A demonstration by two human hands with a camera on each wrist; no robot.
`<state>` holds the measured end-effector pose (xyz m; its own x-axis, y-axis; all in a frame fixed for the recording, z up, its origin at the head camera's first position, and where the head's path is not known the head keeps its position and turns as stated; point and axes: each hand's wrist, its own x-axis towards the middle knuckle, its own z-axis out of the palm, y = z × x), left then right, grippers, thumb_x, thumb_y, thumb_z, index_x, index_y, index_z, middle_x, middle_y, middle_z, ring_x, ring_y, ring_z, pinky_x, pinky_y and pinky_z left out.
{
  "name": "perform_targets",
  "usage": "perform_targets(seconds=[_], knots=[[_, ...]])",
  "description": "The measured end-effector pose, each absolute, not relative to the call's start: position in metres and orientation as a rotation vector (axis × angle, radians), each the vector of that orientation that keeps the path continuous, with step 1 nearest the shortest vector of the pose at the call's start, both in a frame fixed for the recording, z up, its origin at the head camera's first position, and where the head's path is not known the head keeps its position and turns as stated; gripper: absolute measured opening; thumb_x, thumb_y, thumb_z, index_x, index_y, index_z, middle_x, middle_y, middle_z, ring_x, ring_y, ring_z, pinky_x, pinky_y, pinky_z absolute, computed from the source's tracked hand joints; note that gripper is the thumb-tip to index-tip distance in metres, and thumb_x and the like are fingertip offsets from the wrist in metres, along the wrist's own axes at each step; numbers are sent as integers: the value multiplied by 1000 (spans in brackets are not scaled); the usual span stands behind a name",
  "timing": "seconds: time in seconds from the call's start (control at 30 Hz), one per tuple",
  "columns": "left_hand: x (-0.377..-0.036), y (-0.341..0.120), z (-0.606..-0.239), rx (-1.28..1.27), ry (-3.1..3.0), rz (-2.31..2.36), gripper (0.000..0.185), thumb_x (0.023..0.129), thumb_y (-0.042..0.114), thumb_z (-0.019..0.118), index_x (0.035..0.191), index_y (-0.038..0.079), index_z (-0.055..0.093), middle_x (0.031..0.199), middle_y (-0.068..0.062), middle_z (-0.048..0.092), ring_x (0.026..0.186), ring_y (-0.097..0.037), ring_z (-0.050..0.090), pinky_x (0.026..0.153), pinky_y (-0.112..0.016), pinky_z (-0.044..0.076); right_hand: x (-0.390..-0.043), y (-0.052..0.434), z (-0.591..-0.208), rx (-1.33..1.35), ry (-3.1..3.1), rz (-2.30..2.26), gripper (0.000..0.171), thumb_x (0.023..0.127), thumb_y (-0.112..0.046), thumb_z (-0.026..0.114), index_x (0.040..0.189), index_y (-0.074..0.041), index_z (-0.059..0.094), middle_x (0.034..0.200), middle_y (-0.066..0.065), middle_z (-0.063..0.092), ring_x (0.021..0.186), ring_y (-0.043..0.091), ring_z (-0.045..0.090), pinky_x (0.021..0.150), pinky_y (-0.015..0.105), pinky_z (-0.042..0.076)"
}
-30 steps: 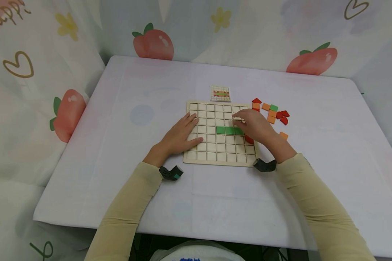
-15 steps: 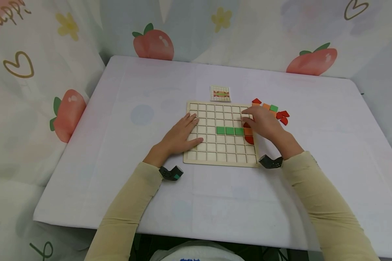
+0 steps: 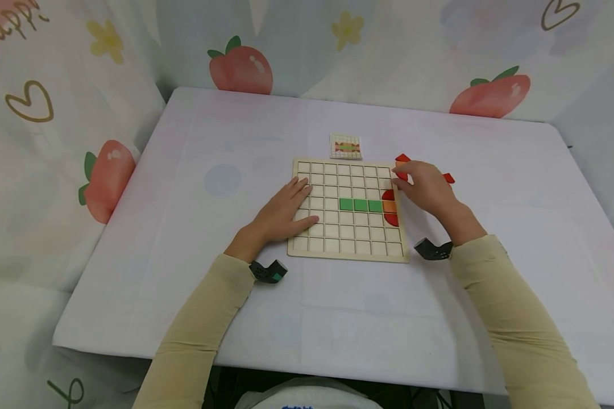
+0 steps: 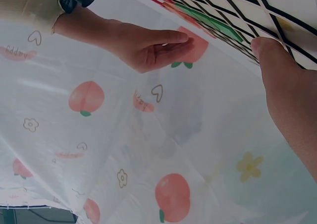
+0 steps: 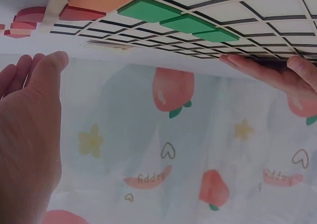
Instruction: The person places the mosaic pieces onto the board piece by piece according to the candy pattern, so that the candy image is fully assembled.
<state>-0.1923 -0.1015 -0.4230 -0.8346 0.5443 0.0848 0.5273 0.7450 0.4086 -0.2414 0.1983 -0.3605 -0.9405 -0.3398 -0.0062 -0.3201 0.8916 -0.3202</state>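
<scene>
Here, in the head view, the left hand (image 3: 281,213) lies flat with straight fingers on the left columns of the wooden grid board (image 3: 348,250), seemingly to steady it on the white table (image 3: 184,284). The right hand (image 3: 423,184) rests just off the board's right edge over the loose red and orange tiles (image 3: 402,158); whether it pinches one I cannot tell. Three green tiles (image 3: 360,205) sit in a row mid-board, touching an orange tile (image 3: 390,206) flanked by red pieces. A small pattern card (image 3: 345,146) lies just beyond the board. The left wrist view shows the right hand (image 4: 148,43) with relaxed fingers. The right wrist view shows the green squares (image 5: 178,21) seated flush in their cells.
</scene>
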Motion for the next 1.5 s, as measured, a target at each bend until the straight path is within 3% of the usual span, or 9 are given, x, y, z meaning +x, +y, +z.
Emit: perform_targets(seconds=[0.57, 0.9, 1.5], knots=[[-192, -103, -425, 882, 2911, 646, 74, 81, 57, 32, 135, 8, 18, 140, -5, 9, 126, -18, -2, 100, -32, 6, -248, 215, -364, -453, 3032, -524, 31, 81, -12, 57, 110, -1, 55, 105, 16, 53, 99, 31, 44, 83, 44, 35], [-192, -102, -425, 891, 2909, 674, 73, 82, 56, 33, 135, 8, 19, 140, -5, 10, 126, -18, -1, 100, -32, 6, -254, 225, -364, -300, 2968, -529, 37, 83, -16, 54, 116, 0, 50, 115, 20, 46, 109, 35, 35, 89, 49, 27], [-193, -101, -425, 885, 2906, 660, 73, 81, 56, 33, 135, 8, 19, 140, -4, 10, 126, -18, -2, 100, -32, 6, -268, 247, -368, -79, 2917, -538, 37, 85, -17, 50, 119, -2, 48, 116, 20, 43, 105, 35, 31, 86, 50, 30]])
